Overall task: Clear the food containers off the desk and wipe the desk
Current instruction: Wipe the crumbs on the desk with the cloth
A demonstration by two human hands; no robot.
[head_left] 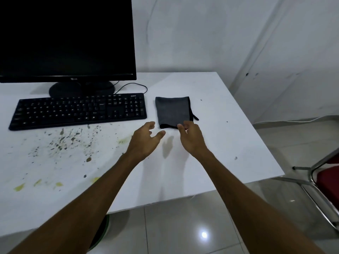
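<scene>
Our right hand pinches the near edge of the folded cloth, whose long axis runs away from us; our left hand, spread, hovers just left.

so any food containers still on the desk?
No: the white desk shows only the monitor, keyboard, folded grey cloth and green-yellow stains.
</scene>
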